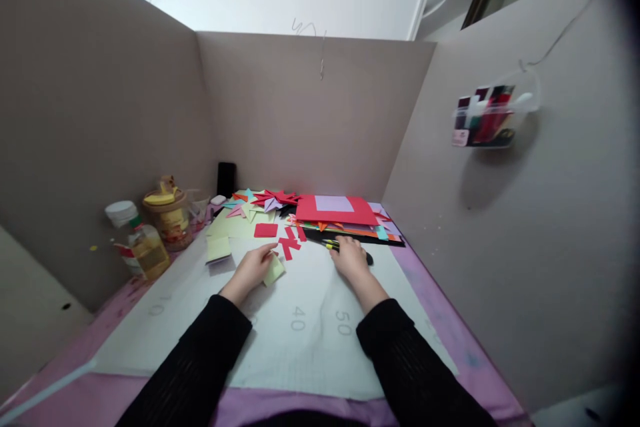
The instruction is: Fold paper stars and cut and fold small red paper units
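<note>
My left hand (pixel 254 265) is closed on a small piece of pale green paper (pixel 274 271), held just above the white sheet. My right hand (pixel 351 256) lies over a pair of scissors (pixel 332 246) with black and yellow handles, fingers curled around them; the blades point left. Between the hands lie several red paper strips (pixel 289 244) and a red paper rectangle (pixel 266 230). To the left of my left hand sits a stack of pale green paper squares (pixel 219 249).
A white sheet printed with numbers (pixel 315 360) covers the pink tablecloth (pixel 425 280). Folded paper stars (pixel 275 199) and stacked coloured paper (pixel 360 210) lie at the back. Left stand a bottle (pixel 149 253), a yellow-lidded tub (pixel 170 220) and a black phone (pixel 227 179). Grey walls enclose three sides.
</note>
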`<act>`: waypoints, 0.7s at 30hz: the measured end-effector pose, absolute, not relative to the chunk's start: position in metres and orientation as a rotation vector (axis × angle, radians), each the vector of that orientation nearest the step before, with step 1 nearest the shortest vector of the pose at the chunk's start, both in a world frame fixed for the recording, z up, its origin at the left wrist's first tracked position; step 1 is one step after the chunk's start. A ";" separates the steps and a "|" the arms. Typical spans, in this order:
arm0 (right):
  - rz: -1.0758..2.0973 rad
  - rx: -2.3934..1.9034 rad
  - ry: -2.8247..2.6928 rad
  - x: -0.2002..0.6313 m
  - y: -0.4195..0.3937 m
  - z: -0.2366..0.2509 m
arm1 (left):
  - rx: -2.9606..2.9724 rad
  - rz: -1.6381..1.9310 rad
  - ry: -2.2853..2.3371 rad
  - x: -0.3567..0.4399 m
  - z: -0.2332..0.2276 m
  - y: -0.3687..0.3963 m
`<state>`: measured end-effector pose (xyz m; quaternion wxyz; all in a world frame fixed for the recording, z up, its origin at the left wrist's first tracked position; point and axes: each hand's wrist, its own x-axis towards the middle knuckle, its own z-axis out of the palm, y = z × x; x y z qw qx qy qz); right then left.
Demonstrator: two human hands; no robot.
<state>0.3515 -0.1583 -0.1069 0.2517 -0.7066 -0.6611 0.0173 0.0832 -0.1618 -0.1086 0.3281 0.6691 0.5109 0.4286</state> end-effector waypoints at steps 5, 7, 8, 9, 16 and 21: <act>0.030 -2.061 -1.892 0.373 -0.146 -0.119 | 1.832 0.946 1.294 0.073 -0.104 -0.160; 0.043 -2.043 -1.903 0.371 -0.145 -0.119 | 1.792 0.997 1.297 0.072 -0.100 -0.162; 0.048 -1.999 -1.927 0.368 -0.146 -0.118 | 1.784 1.024 1.283 0.071 -0.098 -0.163; 0.047 -1.920 -1.967 0.365 -0.148 -0.116 | 1.783 1.053 1.259 0.071 -0.096 -0.164; -0.100 -1.402 -2.080 0.336 -0.161 -0.104 | 1.805 1.224 1.061 0.071 -0.084 -0.173; -0.165 -1.401 -1.980 0.335 -0.166 -0.102 | 1.821 1.235 1.045 0.072 -0.081 -0.176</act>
